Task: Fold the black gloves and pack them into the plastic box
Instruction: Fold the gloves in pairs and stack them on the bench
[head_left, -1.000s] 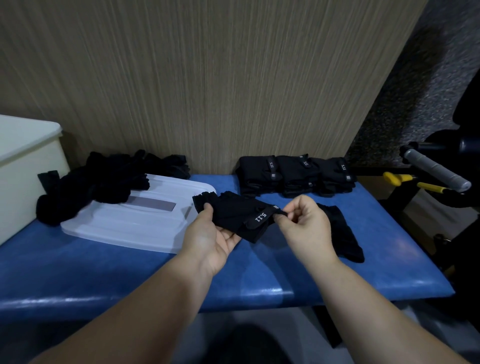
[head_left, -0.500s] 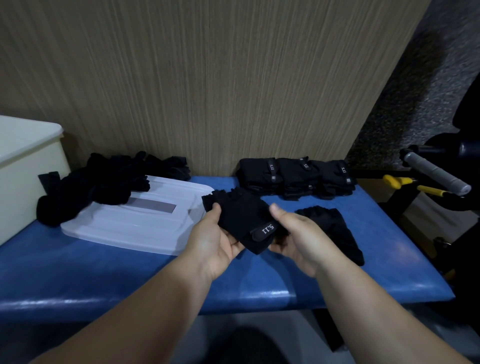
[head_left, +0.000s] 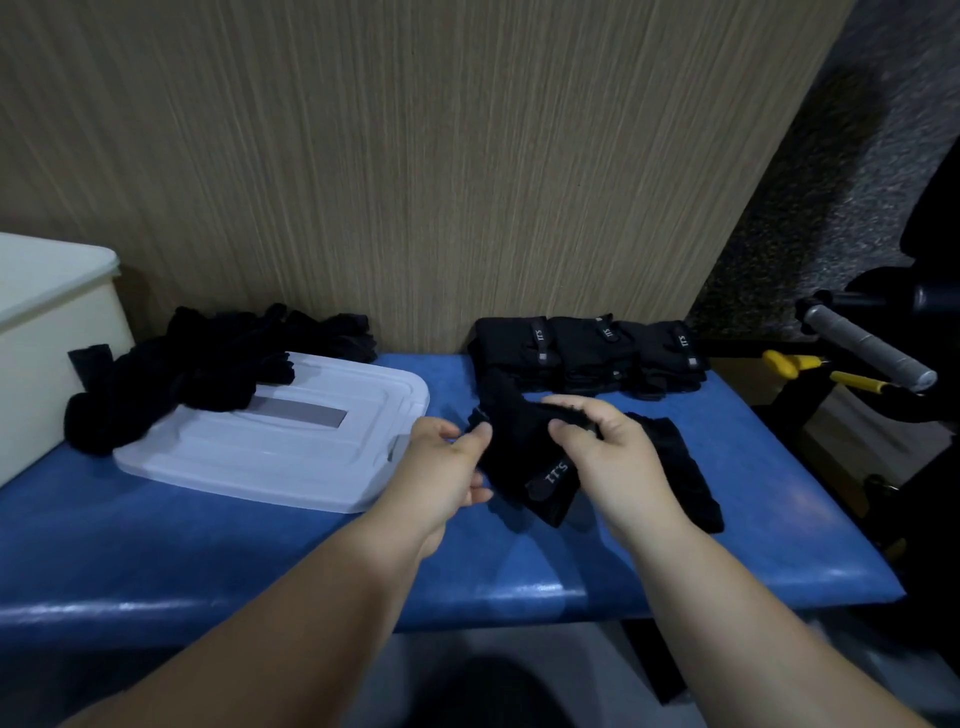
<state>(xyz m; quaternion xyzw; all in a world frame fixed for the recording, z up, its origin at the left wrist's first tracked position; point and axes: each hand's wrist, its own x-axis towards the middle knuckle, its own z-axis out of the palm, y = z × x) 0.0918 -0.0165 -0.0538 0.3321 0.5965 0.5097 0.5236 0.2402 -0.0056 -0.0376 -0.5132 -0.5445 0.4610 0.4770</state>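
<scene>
A: Hands?
B: Left hand (head_left: 447, 467) pinches the glove (head_left: 519, 447) by its left edge; right hand (head_left: 608, 457) curls round its top, over the bench (head_left: 208, 561) middle.
A: Beyond?
B: Second glove (head_left: 685, 483) flat, just right. Lid (head_left: 260, 457) left, loose gloves (head_left: 208, 364) overlapping it. Folded stack (head_left: 587, 348) at the far edge; plastic box (head_left: 47, 338) at the far-left corner.

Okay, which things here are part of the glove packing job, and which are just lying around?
For the job: glove held by left hand and right hand; flat glove; unfolded pile; folded row; white lid; cream box.
Lying about: yellow-handled tool; grey-wrapped bar.
</scene>
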